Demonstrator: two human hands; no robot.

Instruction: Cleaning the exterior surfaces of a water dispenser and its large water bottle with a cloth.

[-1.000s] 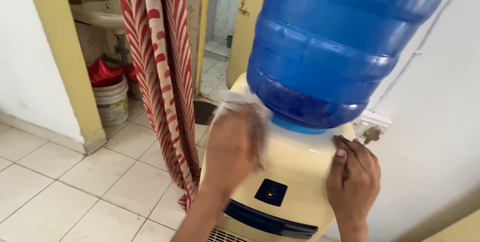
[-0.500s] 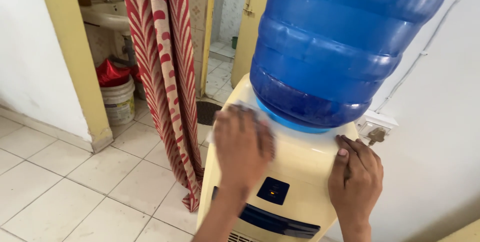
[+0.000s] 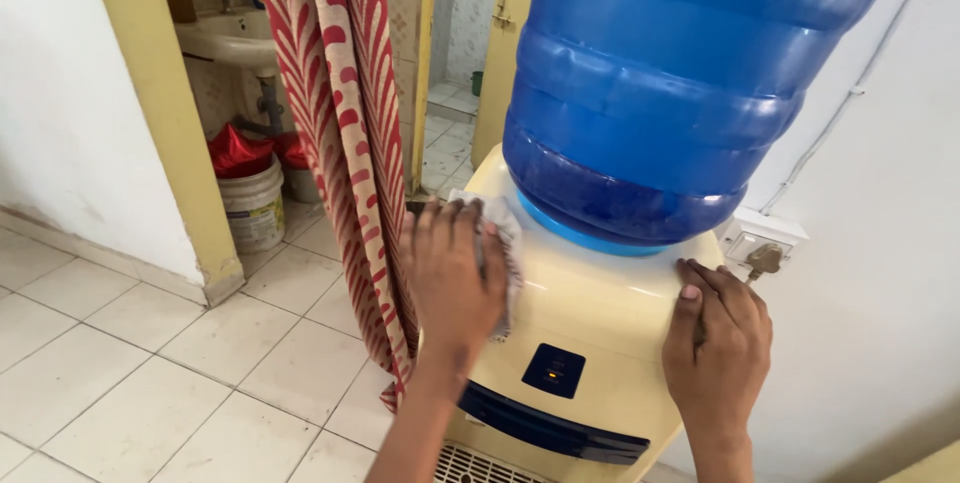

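A cream water dispenser (image 3: pixel 590 323) stands against the wall with a big blue water jug (image 3: pixel 670 83) upside down on top. My left hand (image 3: pixel 452 278) presses a pale cloth (image 3: pixel 503 233) flat against the dispenser's top left corner, just beside the jug's base. My right hand (image 3: pixel 718 338) rests with its fingers flat on the dispenser's top right edge and holds nothing. A dark blue panel (image 3: pixel 555 370) with small lights sits on the dispenser's front, between my hands.
A red and cream patterned curtain (image 3: pixel 350 113) hangs just left of the dispenser. Behind it are a washbasin (image 3: pixel 230 38), a white bucket (image 3: pixel 255 205) and a yellow door frame (image 3: pixel 165 113). A wall socket with a plug (image 3: pixel 760 243) sits right of the jug. Pale floor tiles (image 3: pixel 130 363) lie at the left.
My left hand slid the cloth from the dispenser's top toward its left corner and edge. My right hand stayed put. The view shifted slightly.
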